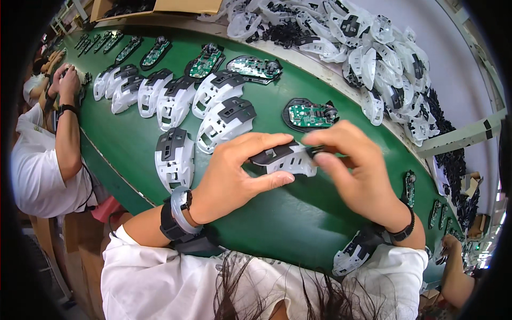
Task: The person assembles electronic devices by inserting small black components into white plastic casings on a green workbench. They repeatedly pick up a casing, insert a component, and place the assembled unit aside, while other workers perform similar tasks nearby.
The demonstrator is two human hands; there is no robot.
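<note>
My left hand (226, 173) grips a white and black computer mouse shell (292, 161) between thumb and fingers, tilted above the green table. At the shell's right end, my right hand (360, 173) pinches a small dark piece (314, 150) against it; the fingers hide most of that piece. Just beyond my hands lies a mouse base with a green circuit board (309, 114). Several similar shells stand to the left, among them a nearer mouse shell (175, 157) and another mouse shell (226, 124).
Bagged mouse shells (373, 58) are heaped along the far right edge, with small black parts (442, 128) strewn beside them. Circuit-board bases (205, 61) line the green table (256, 213). One shell (354, 253) lies by my right elbow. Co-workers sit left (48, 154) and right (458, 266).
</note>
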